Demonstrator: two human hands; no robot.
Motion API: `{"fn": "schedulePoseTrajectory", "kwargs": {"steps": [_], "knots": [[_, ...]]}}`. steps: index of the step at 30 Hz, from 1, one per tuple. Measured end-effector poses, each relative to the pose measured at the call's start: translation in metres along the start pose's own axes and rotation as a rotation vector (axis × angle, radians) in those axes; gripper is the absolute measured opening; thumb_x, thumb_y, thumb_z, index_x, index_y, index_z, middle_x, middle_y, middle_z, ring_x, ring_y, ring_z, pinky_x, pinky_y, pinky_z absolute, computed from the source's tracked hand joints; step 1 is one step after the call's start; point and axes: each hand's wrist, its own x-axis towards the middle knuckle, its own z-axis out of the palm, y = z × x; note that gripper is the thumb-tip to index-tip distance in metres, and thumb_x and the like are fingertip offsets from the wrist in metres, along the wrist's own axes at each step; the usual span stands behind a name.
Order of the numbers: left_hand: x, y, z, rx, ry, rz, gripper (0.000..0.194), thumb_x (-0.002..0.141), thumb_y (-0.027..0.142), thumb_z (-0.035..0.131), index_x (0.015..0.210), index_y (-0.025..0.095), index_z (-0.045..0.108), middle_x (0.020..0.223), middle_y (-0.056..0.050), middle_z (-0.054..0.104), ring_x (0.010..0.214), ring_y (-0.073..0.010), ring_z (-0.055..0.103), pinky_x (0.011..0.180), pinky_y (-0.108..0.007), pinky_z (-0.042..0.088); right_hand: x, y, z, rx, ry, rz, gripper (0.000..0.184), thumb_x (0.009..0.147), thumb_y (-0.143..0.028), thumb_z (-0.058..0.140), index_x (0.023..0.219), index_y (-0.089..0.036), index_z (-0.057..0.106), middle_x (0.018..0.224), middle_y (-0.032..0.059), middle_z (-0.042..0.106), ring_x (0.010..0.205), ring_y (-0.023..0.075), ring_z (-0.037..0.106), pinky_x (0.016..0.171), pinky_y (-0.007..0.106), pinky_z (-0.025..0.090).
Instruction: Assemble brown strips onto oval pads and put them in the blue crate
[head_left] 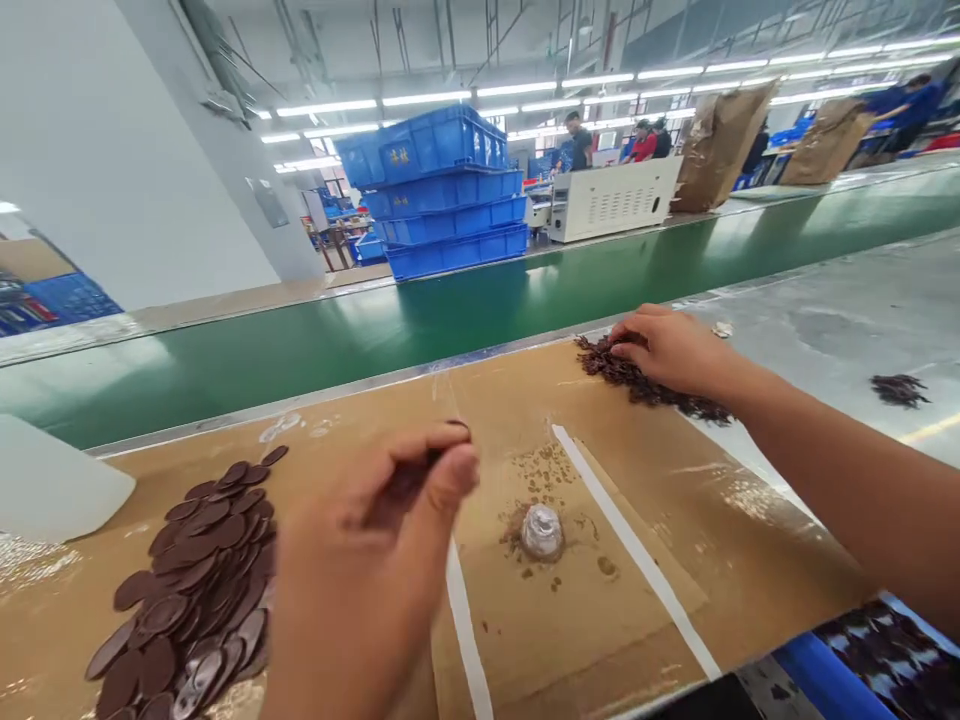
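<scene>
While a dark brown oval piece [411,482] is pinched between the thumb and fingers of the left hand [367,560], the right hand [667,350] is laid on a loose dark brown heap [637,378] on tan cardboard [510,400], its grip indiscernible.

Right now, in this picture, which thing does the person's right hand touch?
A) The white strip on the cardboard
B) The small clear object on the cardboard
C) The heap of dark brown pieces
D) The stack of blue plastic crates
C. The right hand rests its fingers on the heap of dark brown pieces, at the far edge of the brown cardboard sheet.
</scene>
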Motion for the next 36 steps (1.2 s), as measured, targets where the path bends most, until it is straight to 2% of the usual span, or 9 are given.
{"fn": "schedulePoseTrajectory", "kwargs": {"steps": [3,6,10,14,18,22,28,33,36], "knots": [[0.029,-0.006,0.003,-0.084,0.029,0.030,0.029,0.073,0.037,0.078,0.095,0.022,0.066,0.079,0.001,0.071,0.072,-0.0172,0.070,0.073,-0.029,0.058,0.007,-0.031,-0.005,0.162,0.094,-0.068,0.023,0.090,-0.021,0.053,0.105,-0.016,0.070,0.093,0.0121,0.063,0.096,0.0282,0.062,0.091,0.045,0.048],[0.051,-0.019,0.005,-0.233,0.021,-0.017,0.044,0.071,0.032,0.080,0.108,0.020,0.061,0.078,0.002,0.070,0.070,-0.0155,0.070,0.074,-0.031,0.059,0.009,-0.063,-0.009,0.320,0.099,-0.133,0.025,0.094,-0.029,0.048,0.105,-0.020,0.068,0.096,0.0083,0.066,0.088,0.0217,0.065,0.081,0.038,0.054],[0.059,-0.041,0.002,-0.265,0.007,-0.069,0.037,0.072,0.034,0.078,0.100,0.014,0.066,0.086,-0.003,0.071,0.076,-0.0156,0.070,0.078,-0.030,0.059,-0.003,-0.093,-0.014,0.729,-0.085,-0.118,0.027,0.089,-0.044,0.058,0.098,-0.019,0.066,0.081,0.0038,0.070,0.069,0.0154,0.065,0.064,0.028,0.056],[0.065,-0.056,-0.001,-0.248,0.018,-0.133,0.030,0.073,0.033,0.076,0.094,0.013,0.066,0.084,-0.003,0.070,0.072,-0.0144,0.069,0.072,-0.027,0.058,-0.023,-0.102,-0.017,0.997,-0.278,-0.098,0.023,0.080,-0.039,0.070,0.086,-0.017,0.068,0.072,0.0014,0.067,0.060,0.0118,0.060,0.057,0.025,0.051],[0.072,-0.062,0.001,-0.222,0.037,-0.217,0.027,0.074,0.034,0.075,0.088,0.014,0.063,0.091,-0.008,0.073,0.073,-0.0158,0.071,0.069,-0.027,0.059,-0.042,-0.103,-0.018,0.917,-0.511,-0.198,0.017,0.081,-0.033,0.069,0.083,-0.017,0.071,0.078,0.0039,0.071,0.067,0.0146,0.063,0.059,0.025,0.050],[0.072,-0.063,0.003,-0.208,0.049,-0.244,0.030,0.073,0.031,0.076,0.092,0.016,0.059,0.097,-0.009,0.075,0.067,-0.0159,0.072,0.061,-0.028,0.060,-0.053,-0.110,-0.019,0.832,-0.602,-0.283,0.015,0.080,-0.030,0.069,0.087,-0.017,0.073,0.080,0.0041,0.074,0.071,0.0165,0.066,0.065,0.028,0.051],[0.068,-0.060,0.002,-0.209,0.061,-0.237,0.034,0.071,0.026,0.077,0.102,0.014,0.068,0.105,-0.007,0.074,0.066,-0.0130,0.072,0.060,-0.023,0.061,-0.057,-0.119,-0.016,0.715,-0.661,-0.317,0.016,0.083,-0.030,0.064,0.085,-0.018,0.074,0.083,0.0035,0.074,0.074,0.0162,0.067,0.062,0.025,0.048],[0.065,-0.058,0.000,-0.318,-0.005,-0.229,0.047,0.070,0.016,0.078,0.115,0.014,0.067,0.121,-0.007,0.069,0.083,-0.0129,0.073,0.075,-0.020,0.061,-0.057,-0.121,-0.015,0.651,-0.661,-0.319,0.015,0.081,-0.026,0.063,0.084,-0.017,0.075,0.083,0.0037,0.075,0.075,0.0174,0.068,0.061,0.025,0.047],[0.064,-0.058,0.000,-0.340,-0.047,-0.193,0.049,0.072,0.016,0.078,0.119,0.016,0.065,0.124,-0.007,0.068,0.091,-0.0161,0.073,0.084,-0.024,0.060,-0.056,-0.120,-0.015,0.644,-0.669,-0.333,0.013,0.080,-0.023,0.064,0.085,-0.019,0.075,0.084,0.0026,0.075,0.073,0.0160,0.067,0.061,0.024,0.048]]}}
